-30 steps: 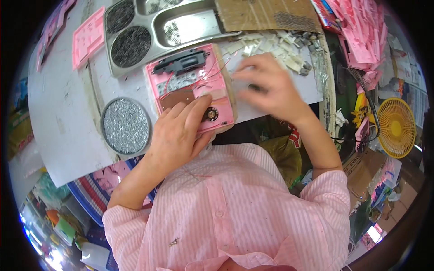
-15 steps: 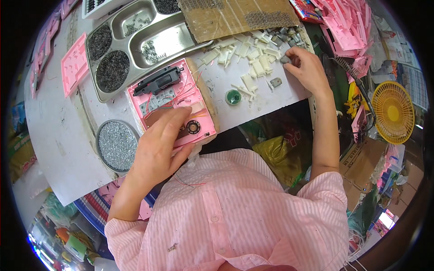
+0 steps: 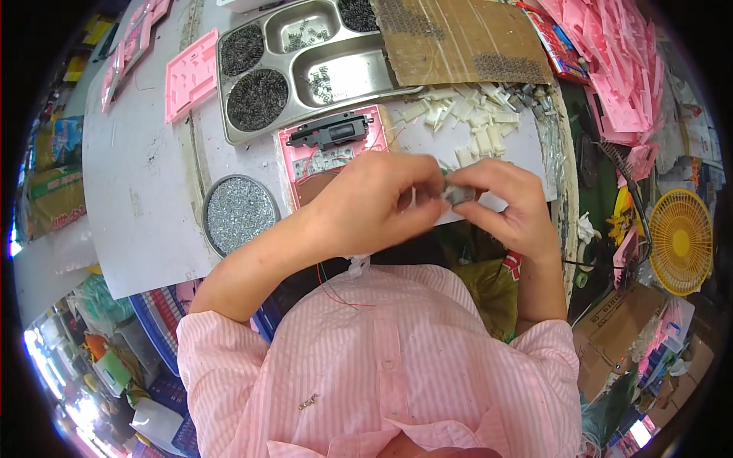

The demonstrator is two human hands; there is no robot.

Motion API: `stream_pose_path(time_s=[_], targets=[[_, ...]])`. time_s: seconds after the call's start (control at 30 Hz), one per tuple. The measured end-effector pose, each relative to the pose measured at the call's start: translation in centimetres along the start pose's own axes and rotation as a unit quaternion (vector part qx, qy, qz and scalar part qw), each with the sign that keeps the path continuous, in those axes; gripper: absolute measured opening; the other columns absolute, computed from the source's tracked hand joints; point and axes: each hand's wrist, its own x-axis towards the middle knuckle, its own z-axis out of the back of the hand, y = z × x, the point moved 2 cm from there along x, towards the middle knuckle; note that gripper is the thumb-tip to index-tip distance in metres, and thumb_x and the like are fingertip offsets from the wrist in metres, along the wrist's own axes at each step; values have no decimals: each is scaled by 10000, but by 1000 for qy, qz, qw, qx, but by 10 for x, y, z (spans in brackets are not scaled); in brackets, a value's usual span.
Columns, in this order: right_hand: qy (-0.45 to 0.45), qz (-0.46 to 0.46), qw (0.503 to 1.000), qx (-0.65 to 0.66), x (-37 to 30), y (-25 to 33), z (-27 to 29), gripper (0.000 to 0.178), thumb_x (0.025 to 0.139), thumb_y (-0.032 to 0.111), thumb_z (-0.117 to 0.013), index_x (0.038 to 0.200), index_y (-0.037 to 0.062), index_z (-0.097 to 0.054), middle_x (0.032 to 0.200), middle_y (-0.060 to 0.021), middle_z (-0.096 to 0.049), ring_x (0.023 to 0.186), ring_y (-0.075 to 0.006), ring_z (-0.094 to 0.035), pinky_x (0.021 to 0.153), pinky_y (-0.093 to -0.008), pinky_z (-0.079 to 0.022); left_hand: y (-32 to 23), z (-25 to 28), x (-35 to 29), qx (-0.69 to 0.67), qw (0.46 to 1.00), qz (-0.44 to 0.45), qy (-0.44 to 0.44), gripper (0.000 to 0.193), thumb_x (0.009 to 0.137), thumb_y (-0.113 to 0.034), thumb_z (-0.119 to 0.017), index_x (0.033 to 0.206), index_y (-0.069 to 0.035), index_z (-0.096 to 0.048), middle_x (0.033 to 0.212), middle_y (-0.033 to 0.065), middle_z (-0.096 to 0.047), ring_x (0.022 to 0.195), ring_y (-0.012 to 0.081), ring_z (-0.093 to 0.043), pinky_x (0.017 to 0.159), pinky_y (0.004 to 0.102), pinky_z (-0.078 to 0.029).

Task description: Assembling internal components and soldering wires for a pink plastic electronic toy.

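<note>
In front of me, above the table's near edge, my two hands meet at a small grey metal motor [image 3: 461, 195]. My right hand [image 3: 510, 204] grips it between thumb and fingers. My left hand [image 3: 374, 200] is curled up against the motor's left end, thumb and forefinger closing around a pale bit too blurred to name. Under my left forearm lies an open pink plastic case [image 3: 376, 139], mostly hidden by the hand. In it show a black plastic mechanism [image 3: 330, 134], a metal plate [image 3: 330, 161] and thin red wires.
White plastic parts [image 3: 489, 137] and more grey metal pieces lie beyond my hands. A steel compartment tray [image 3: 347, 74] holds springs. Beside the case stands a round dish [image 3: 242, 214] of small metal pieces. Cardboard [image 3: 466, 46] covers the back; a yellow fan [image 3: 681, 240] is at right.
My left hand has left the pink case and moved right. My right hand has come back from the pile of parts with the motor, and both hands now meet. The view has shifted.
</note>
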Motion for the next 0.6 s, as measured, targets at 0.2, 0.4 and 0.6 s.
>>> stream_pose_path(time_s=[0.2,0.4,0.6], targets=[[-89,-83,976,180,-5,-8,-22,360,872,-3,-716,1221,0,-625,993,-100,-687,849,-173,-677,755,-285,-556,10,3,11,-54,998,31,-17,141,943,-100,-622,859,12,-631,668,67,-593,599,135,-557,563,298,-442],[-275,-157,885,341,-13,-31,-34,451,909,-50,-666,1332,-32,-509,942,-132,-699,820,-167,-694,771,-282,-565,23,21,63,148,984,-79,-68,222,942,-227,-635,912,-9,-665,769,185,-635,635,316,-592,617,383,-478],[-263,-195,904,274,-20,-40,3,437,913,-14,-678,1325,-29,-534,865,-99,-700,801,-139,-672,749,-268,-544,87,51,130,352,901,-141,-208,160,854,-192,-657,911,-59,-724,865,168,-711,834,361,-684,750,453,-556]])
